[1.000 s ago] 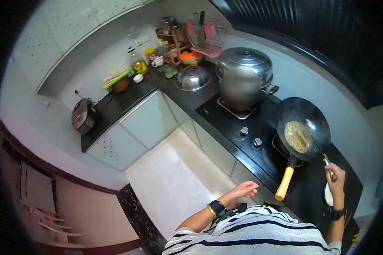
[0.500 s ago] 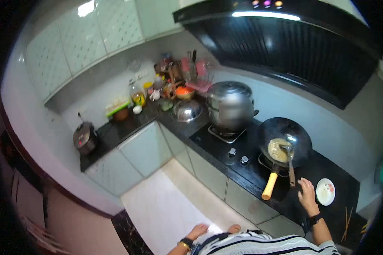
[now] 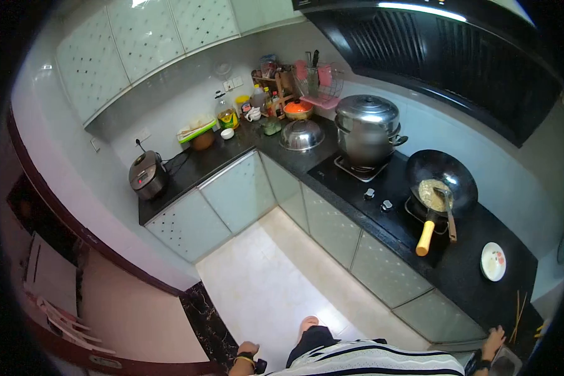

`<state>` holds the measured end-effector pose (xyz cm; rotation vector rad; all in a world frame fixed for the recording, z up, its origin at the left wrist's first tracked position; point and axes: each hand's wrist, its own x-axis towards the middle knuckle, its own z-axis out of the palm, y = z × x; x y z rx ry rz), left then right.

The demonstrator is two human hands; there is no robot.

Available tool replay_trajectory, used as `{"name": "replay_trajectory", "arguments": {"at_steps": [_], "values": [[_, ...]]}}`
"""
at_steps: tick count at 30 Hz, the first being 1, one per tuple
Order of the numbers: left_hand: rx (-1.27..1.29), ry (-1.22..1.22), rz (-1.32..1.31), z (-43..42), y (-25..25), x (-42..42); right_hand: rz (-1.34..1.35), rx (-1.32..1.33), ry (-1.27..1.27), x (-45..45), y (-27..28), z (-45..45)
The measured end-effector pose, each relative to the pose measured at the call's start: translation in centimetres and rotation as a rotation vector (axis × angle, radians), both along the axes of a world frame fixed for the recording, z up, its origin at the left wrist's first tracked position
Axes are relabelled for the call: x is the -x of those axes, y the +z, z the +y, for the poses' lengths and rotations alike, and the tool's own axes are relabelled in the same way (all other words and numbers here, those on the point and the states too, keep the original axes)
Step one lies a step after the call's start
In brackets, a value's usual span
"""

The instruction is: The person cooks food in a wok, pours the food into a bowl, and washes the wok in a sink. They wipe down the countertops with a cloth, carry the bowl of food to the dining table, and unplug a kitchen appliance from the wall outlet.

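Observation:
My left hand (image 3: pixel 248 348) hangs low over the floor near the bottom edge, its fingers curled in and nothing visible in it. My right hand (image 3: pixel 494 342) is at the counter's front edge at the lower right, fingers apart, beside a grey object (image 3: pixel 506 363) that is partly cut off. Away from both hands, a black wok (image 3: pixel 460 175) with a yellow handle (image 3: pixel 425 238) sits on the right burner. Pale food (image 3: pixel 431 193) lies in it. A spatula (image 3: pixel 450 219) leans in the wok, its handle over the near rim.
A white bowl (image 3: pixel 493 262) and thin sticks (image 3: pixel 518 316) lie on the right counter. A steamer pot (image 3: pixel 367 116) stands on the left burner. Farther left are a metal dome lid (image 3: pixel 302 135), an oil bottle (image 3: pixel 226 113) and a rice cooker (image 3: pixel 148 175). A range hood (image 3: pixel 419 56) hangs above.
My right hand let go of the spatula, which now rests in the wok, and moved down to the counter edge. My left hand moved down and left. The view shifted.

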<state>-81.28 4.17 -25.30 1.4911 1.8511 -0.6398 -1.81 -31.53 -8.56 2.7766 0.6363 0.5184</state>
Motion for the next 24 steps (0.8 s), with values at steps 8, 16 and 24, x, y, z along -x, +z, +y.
{"name": "replay_trajectory", "arguments": {"at_steps": [8, 16, 24], "values": [[-0.427, -0.517, -0.467, 15.4, -7.1, -0.8, 0.177, -0.713, 0.331, 14.2, -0.7, 5.6], [0.031, -1.188, -0.637, 17.9, 2.9, -28.6, 0.507, -0.455, -0.431, 32.7, -1.5, -0.3], [0.089, -1.423, -0.556, 15.9, 5.4, -36.7, 0.237, -0.755, -0.918, 37.0, -6.9, -14.8]]}}
